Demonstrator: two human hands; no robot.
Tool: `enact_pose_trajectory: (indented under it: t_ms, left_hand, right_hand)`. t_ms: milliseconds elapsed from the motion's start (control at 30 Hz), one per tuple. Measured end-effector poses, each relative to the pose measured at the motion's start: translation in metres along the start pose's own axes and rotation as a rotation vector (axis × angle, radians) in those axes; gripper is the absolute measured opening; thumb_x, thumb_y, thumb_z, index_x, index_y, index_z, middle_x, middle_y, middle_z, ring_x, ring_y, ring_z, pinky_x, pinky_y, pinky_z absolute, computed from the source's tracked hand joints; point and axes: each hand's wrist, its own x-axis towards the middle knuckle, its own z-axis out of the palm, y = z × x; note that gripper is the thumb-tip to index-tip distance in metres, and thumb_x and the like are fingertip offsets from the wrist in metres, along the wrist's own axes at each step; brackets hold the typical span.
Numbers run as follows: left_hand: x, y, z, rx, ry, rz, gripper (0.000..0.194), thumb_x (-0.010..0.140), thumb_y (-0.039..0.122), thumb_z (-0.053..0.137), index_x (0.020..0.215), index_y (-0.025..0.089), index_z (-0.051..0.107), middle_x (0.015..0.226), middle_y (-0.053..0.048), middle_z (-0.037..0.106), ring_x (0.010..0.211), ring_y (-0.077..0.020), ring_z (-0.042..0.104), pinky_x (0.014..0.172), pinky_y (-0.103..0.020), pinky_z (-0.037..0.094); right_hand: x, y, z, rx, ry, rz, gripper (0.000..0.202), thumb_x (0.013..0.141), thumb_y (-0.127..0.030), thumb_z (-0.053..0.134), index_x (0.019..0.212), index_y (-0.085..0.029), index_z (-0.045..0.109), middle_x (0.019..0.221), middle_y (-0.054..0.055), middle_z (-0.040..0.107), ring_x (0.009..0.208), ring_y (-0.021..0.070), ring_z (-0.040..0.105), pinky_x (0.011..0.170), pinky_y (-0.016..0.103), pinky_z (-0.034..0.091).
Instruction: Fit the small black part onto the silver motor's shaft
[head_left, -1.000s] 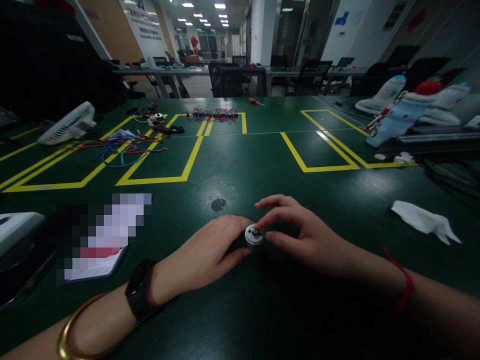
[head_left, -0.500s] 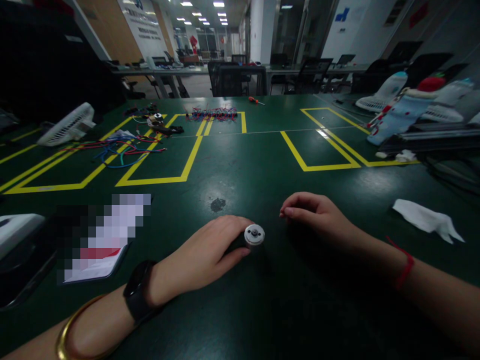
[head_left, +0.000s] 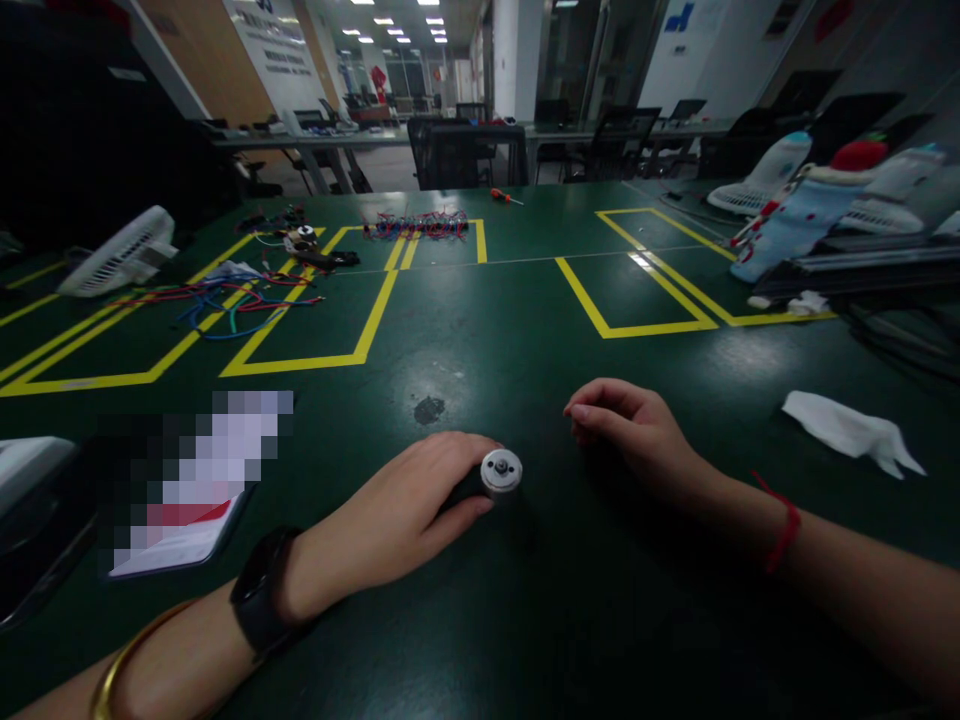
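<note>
A small silvery electric motor [head_left: 502, 474] stands upright on the dark green table, its round end with a central shaft and small holes facing up. My left hand [head_left: 427, 495] is closed around its left side, thumb in front and fingers behind. To the right, apart from the motor, my right hand [head_left: 630, 425] hovers low over the table or rests on it; I cannot tell which. Its fingers are curled in, with the thumb against the index finger. Whatever may be between those fingertips is hidden or too small to make out.
A phone [head_left: 172, 540] lies left of my left arm. Tangled wires [head_left: 240, 295], a white fan [head_left: 124, 255] and a screwdriver [head_left: 504, 197] are farther back. At right are a crumpled tissue [head_left: 847, 428] and a blue snowman-like figure [head_left: 795, 225]. Yellow tape [head_left: 660, 330] marks the table.
The whole view has shifted slightly. My right hand has turned a little and sits slightly farther from the motor. My left hand keeps the same hold on the motor.
</note>
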Motion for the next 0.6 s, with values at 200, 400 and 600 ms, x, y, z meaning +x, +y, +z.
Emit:
enact_pose_trajectory:
  t_ms: [200, 400, 600]
  left_hand:
    - [0.000, 0.001, 0.000, 0.004, 0.004, 0.014, 0.042, 0.092, 0.021, 0.059, 0.132, 0.027, 0.047, 0.128, -0.003, 0.058, 0.115, -0.0218, 0.056, 0.101, -0.039, 0.045]
    - [0.000, 0.000, 0.000, -0.009, 0.005, 0.011, 0.042, 0.091, 0.020, 0.060, 0.130, 0.027, 0.047, 0.127, -0.003, 0.058, 0.114, -0.0213, 0.056, 0.100, -0.039, 0.046]
    - [0.001, 0.002, 0.001, -0.024, 0.010, 0.025, 0.039, 0.091, 0.019, 0.059, 0.128, 0.025, 0.049, 0.124, -0.005, 0.059, 0.112, -0.0225, 0.056, 0.099, -0.042, 0.046]
  right_hand:
    - [0.001, -0.002, 0.002, -0.017, -0.012, -0.004, 0.010, 0.083, -0.028, 0.069, 0.083, -0.018, 0.066, 0.073, -0.002, 0.062, 0.066, 0.0109, 0.056, 0.061, 0.024, 0.044]
    - [-0.001, -0.006, 0.006, -0.227, -0.059, -0.084, 0.010, 0.087, -0.027, 0.064, 0.088, -0.018, 0.066, 0.079, 0.000, 0.064, 0.071, 0.0132, 0.059, 0.064, 0.027, 0.046]
    - [-0.001, -0.011, 0.018, -0.500, -0.264, -0.309, 0.010, 0.090, -0.022, 0.059, 0.092, -0.018, 0.068, 0.092, 0.005, 0.065, 0.084, 0.0177, 0.061, 0.075, 0.032, 0.049]
